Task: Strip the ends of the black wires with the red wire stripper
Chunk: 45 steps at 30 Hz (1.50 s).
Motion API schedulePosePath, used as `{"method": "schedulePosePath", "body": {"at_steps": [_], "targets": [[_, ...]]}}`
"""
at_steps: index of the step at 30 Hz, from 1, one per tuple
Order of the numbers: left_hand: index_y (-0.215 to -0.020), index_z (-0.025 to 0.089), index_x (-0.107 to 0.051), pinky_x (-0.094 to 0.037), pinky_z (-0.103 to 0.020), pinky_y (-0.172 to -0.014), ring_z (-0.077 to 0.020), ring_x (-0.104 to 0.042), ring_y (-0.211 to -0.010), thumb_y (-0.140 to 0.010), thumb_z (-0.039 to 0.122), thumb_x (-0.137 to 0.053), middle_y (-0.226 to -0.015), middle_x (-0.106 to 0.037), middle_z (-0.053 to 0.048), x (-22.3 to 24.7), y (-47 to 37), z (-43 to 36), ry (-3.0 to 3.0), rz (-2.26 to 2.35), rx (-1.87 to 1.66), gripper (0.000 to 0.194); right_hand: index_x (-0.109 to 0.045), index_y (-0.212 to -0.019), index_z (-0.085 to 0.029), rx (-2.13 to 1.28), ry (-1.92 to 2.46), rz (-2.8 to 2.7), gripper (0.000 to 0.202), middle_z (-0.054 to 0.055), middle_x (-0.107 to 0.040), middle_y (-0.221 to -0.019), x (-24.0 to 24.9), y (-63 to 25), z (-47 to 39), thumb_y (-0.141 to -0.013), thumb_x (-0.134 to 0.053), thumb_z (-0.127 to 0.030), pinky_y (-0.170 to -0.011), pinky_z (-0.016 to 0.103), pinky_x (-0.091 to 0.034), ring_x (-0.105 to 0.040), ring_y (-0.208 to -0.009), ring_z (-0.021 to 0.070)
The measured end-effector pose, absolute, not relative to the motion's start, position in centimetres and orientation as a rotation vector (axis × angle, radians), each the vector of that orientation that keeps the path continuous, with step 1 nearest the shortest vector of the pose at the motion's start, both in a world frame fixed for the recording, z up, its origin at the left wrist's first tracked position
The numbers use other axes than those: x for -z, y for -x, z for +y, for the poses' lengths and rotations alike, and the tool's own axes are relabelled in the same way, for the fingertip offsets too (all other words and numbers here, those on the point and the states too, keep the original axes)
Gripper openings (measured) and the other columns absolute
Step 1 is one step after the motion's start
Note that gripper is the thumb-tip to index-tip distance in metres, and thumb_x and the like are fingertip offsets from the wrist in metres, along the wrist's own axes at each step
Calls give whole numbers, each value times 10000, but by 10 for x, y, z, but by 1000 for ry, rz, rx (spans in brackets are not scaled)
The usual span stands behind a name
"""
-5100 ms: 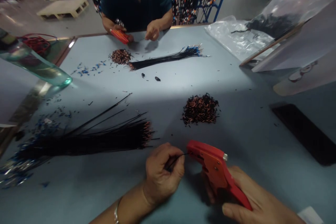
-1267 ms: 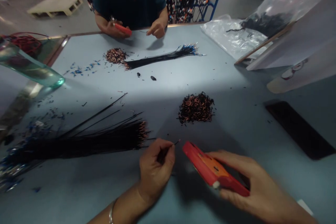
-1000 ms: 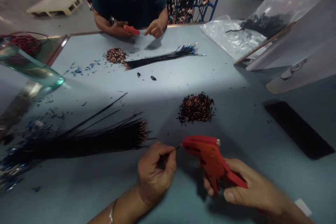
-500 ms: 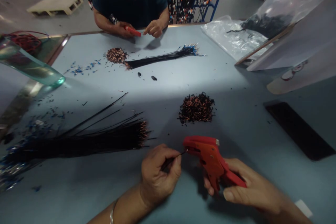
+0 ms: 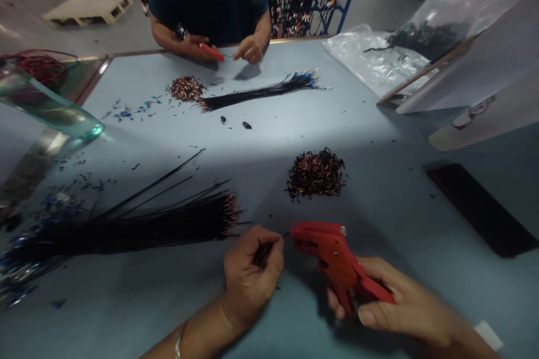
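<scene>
My left hand [image 5: 252,275] pinches a thin black wire [image 5: 287,234], whose short end sticks out toward the jaws of a red wire stripper [image 5: 332,252]. Whether the wire's tip touches the jaws I cannot tell. The stripper's handles lie in my right hand [image 5: 391,303], fingers wrapped round them. Left of my hands rests a thick bundle of black wires [image 5: 147,230] with copper ends facing right. Beyond the stripper is a heap of cut black and copper bits [image 5: 315,174].
Across the table [image 5: 269,134] a person's hands [image 5: 250,49] hold another red tool [image 5: 211,53] and a wire. Near them lie a second wire bundle [image 5: 261,90] and a copper-coloured heap [image 5: 186,88]. A black phone [image 5: 482,207] lies right; a clear bottle [image 5: 50,104] is at left.
My left hand has shifted slightly left and up, with the wire end now higher. The stripper has tilted a little. Across the table, the person's tool and hand have moved slightly apart.
</scene>
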<state>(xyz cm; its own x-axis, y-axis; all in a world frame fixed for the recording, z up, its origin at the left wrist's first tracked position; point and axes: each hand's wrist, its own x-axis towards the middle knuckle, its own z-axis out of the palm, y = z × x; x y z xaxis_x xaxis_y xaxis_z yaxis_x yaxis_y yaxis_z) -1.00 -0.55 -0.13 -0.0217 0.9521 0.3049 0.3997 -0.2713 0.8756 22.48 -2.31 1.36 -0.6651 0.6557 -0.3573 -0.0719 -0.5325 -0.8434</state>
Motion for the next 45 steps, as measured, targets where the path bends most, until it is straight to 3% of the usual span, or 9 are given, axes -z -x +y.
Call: {"method": "schedulePosePath", "body": {"at_steps": [7,12,23,30,45], "targets": [[-693,170,-597,-375,-170,-467,-71,-447,-475,-817,117,-564,-553,-490,50,0,7,-4,-1722,1456,-1212,139,-594,-1182,-175,-2337,796,-882,398,97,-684,-952,-3,-216,-31,-824,-700,-312,-652,281,-538,-682,-816,193],[-668,162,-596,-352,-167,-452,-64,-428,-456,-799,103,-560,-533,-465,54,-5,7,-4,-1787,1424,-1213,148,-577,-1189,-145,-2373,747,-707,402,117,-688,-953,2,-209,-33,-829,-678,-294,-676,333,-559,-706,-804,216],[-700,165,-624,-397,-147,-476,-66,-475,-477,-825,156,-577,-547,-531,49,-1,7,-4,-1647,1460,-1180,134,-603,-1172,-138,-2370,745,-756,458,102,-690,-933,-4,-210,-32,-756,-747,-265,-664,289,-529,-692,-788,193],[-685,163,-627,-408,-156,-487,-76,-484,-500,-838,231,-593,-552,-547,42,0,8,-1,-1491,1509,-1117,170,-582,-1217,-173,-2346,616,-839,434,119,-693,-994,-1,-218,-33,-804,-707,-213,-701,311,-536,-686,-863,208],[-718,164,-643,-416,-170,-533,-89,-514,-556,-868,260,-571,-597,-569,28,-1,8,-2,-1451,1389,-1057,192,-597,-1184,-146,-2311,719,-849,455,110,-675,-948,0,-213,-31,-770,-733,-278,-649,303,-544,-684,-800,206]]}}
